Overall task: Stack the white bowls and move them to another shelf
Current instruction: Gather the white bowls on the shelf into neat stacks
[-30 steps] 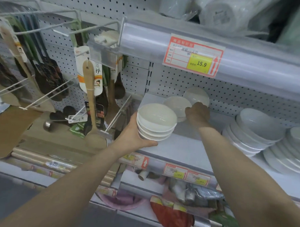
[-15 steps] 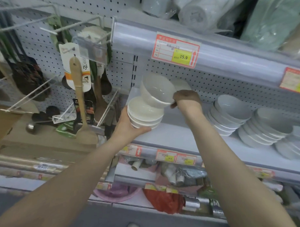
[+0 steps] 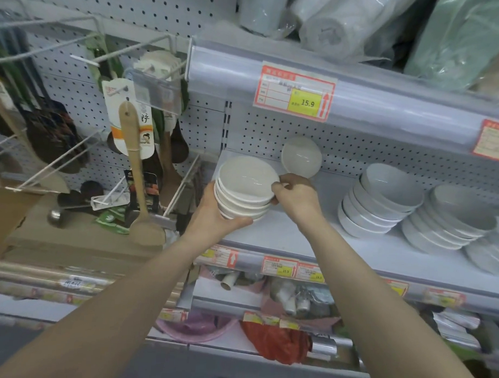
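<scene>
Lowered onto the stack (image 3: 244, 193), top bowl pinched by right hand (image 3: 297, 197); left hand (image 3: 216, 216) cups beneath.

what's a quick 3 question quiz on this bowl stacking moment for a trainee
1. True or false: the left hand supports the stack of white bowls from below.
2. Multiple choice: where is the single white bowl not yet in the stack? A) on the shelf behind the right hand, by the pegboard B) hanging on a hook C) on the floor
3. Fill in: the right hand touches the stack at its ____ bowl's rim.

Key: 1 true; 2 A; 3 top
</scene>
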Available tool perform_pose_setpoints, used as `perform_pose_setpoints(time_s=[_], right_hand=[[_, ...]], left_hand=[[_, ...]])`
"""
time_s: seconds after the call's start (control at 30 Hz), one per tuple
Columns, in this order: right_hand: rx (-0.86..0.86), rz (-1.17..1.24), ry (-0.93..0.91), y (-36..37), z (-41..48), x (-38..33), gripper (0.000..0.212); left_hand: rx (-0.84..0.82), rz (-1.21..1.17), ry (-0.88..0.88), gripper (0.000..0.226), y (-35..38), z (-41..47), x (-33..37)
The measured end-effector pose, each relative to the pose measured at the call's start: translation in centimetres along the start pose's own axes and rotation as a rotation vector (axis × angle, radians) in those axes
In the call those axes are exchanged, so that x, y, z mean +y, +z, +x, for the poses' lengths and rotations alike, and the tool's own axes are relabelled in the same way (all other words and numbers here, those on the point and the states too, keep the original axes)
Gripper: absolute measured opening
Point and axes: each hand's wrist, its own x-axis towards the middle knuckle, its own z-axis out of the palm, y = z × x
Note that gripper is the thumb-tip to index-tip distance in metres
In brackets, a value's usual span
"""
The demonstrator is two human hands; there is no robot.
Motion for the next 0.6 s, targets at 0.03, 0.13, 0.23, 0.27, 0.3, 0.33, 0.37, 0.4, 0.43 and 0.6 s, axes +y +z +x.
perform_pose_setpoints(time_s=[0.03, 0.13, 0.23, 0.27, 0.3, 0.33, 0.37, 0.4, 0.43, 0.6], right_hand=[[-0.004, 0.025, 0.003, -0.2, 0.1, 0.3, 0.022], [0.058, 0.085, 0.054, -1.2, 1.0, 1.7, 0.023], [0.162, 0.049, 0.136, -2.1, 3.2, 4.1, 0.020], [0.177, 0.025, 0.159, -2.2, 4.1, 4.9, 0.025], [0.181, -0.006, 0.172, -2.2, 4.9, 5.6, 0.031], [0.180, -0.045, 0.181, -2.2, 5.9, 6.3, 0.037], [0.174, -0.086, 0.194, -2.1, 6.7, 6.8, 0.041], [0.172, -0.122, 0.207, -2.0, 7.6, 7.3, 0.043], [0.171, -0.134, 0.215, -1.8, 8.4, 7.7, 0.043], [0.222, -0.113, 0.268, -1.3, 12.1, 9.5, 0.038]], left_hand=[[-0.006, 0.001, 0.003, 0.122, -0.1, 0.1, 0.0], [-0.016, -0.010, 0.000, 0.122, 0.0, 0.5, -0.2], [-0.013, -0.019, 0.015, 0.116, 0.2, 1.4, -0.3], [-0.008, -0.025, 0.021, 0.111, 0.4, 1.8, -0.3], [0.002, -0.033, 0.029, 0.106, 0.7, 2.2, -0.3], [0.013, -0.040, 0.039, 0.102, 0.9, 2.6, -0.3], [0.020, -0.047, 0.054, 0.099, 1.1, 3.1, -0.2], [0.026, -0.051, 0.068, 0.097, 1.3, 3.6, -0.2], [0.029, -0.054, 0.079, 0.096, 1.5, 4.0, -0.3], [0.018, -0.073, 0.076, 0.094, 2.1, 5.7, -0.8]])
